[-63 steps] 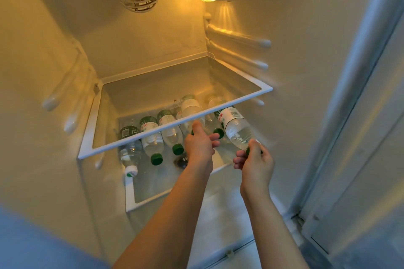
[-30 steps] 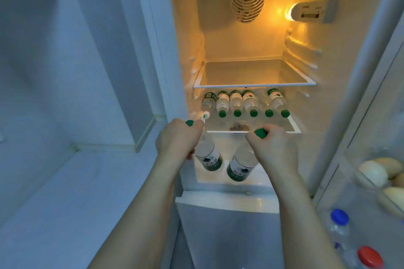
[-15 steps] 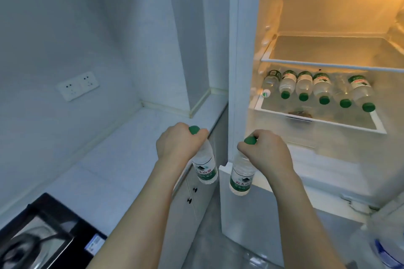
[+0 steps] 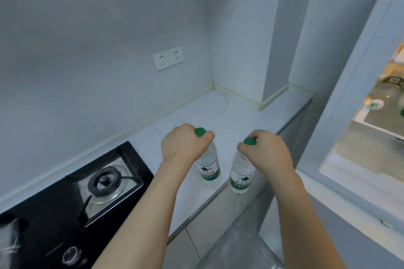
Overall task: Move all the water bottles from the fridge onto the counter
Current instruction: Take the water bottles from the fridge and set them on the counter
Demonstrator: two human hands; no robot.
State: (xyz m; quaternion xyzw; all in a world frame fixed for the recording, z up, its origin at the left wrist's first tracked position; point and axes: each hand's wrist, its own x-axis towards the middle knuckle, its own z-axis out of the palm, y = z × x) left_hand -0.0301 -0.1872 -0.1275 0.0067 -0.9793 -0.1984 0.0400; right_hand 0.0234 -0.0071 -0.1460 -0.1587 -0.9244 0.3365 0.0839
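While the person stands at the counter [image 4: 220,113], each hand carries one small water bottle by its neck, just under the green cap. At the left end of the counter sits a black stove [image 4: 72,190]. To its right, the left hand [image 4: 183,144] has its fingers curled round the top of the left bottle [image 4: 208,166], which hangs upright over the counter near its front edge; I cannot tell if its base touches the surface. The right hand [image 4: 266,153] grasps the right bottle [image 4: 240,172] the same way, and this one hangs over the front edge itself, partly past it. At the far right, more bottles [image 4: 384,94] lie in the open fridge [image 4: 371,137].

The bottles look full, so probably a bit heavy for their size, with thin plastic walls that give under pressure and may be wet and slippery from the cold. The stiff neck is a good place to hold.
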